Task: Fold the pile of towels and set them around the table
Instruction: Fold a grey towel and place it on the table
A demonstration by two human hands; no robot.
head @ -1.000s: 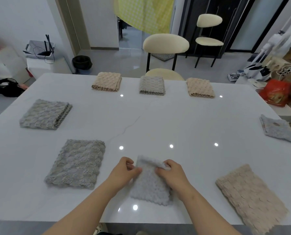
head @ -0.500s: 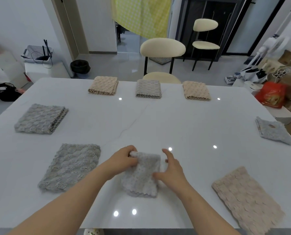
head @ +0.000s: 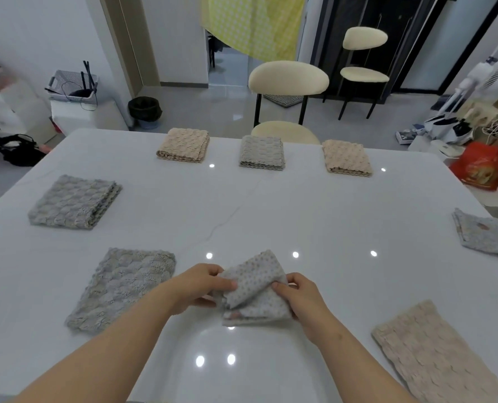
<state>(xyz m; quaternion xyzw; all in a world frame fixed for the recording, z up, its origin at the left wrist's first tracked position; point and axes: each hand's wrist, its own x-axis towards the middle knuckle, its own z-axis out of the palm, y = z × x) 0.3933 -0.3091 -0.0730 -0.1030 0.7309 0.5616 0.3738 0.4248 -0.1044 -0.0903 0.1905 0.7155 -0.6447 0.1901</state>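
Note:
A small light grey dotted towel lies half folded near the front middle of the white table, one flap raised. My left hand pinches its left edge and my right hand grips its right side. Folded towels ring the table: a grey towel at the front left, another grey towel at the left, a beige towel, a grey towel and a beige towel along the far edge, a light grey towel at the right, and a beige towel at the front right.
A cream chair stands at the table's far edge, with a second chair behind it. A red bag and boxes crowd the floor at the right. A black bin and a white cabinet stand at the back left.
The small towel has gone from lying flat under both hands to being lifted and folded over, showing its dotted side. My right hand has closed onto its right edge.

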